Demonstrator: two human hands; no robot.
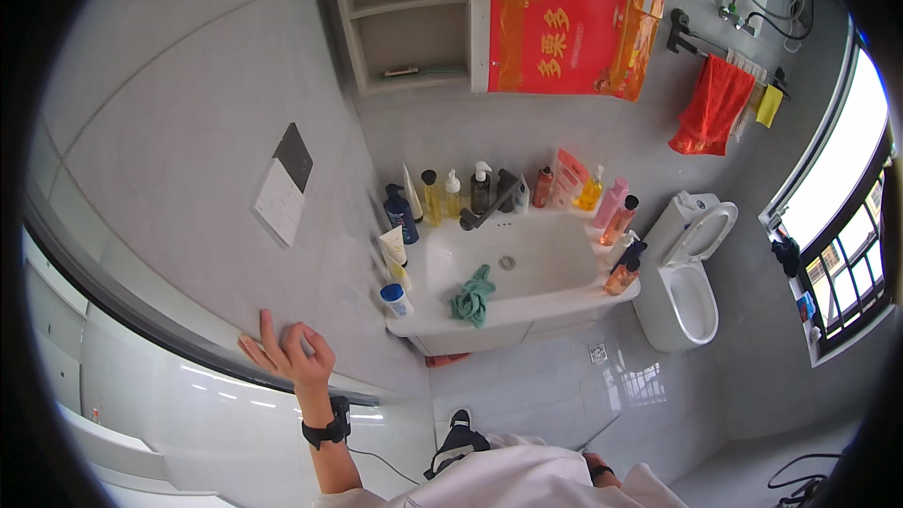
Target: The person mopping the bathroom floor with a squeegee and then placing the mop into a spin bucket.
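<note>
My left hand (293, 356) is raised beside the grey wall at the left, near the dark door-frame edge (211, 356). Its fingers are spread, the thumb and index finger curled towards each other, with nothing seen between them. A black band (324, 430) with a small device circles that wrist. My right hand (594, 460) hangs low by my white shirt (494, 476), partly covered by it; its fingers and any hold are unclear. Ahead is a white washbasin (522, 247) with a dark faucet (488, 201). A crumpled green cloth (474, 296) drapes over its front rim.
Several bottles and tubes, including a blue pump bottle (401, 215), line the basin's rim. A white toilet (688, 289) stands right, lid raised. A light switch panel (286, 190) is on the left wall. Red cardboard (564, 28) covers part of the cabinet. A red towel (712, 106) hangs on a rail.
</note>
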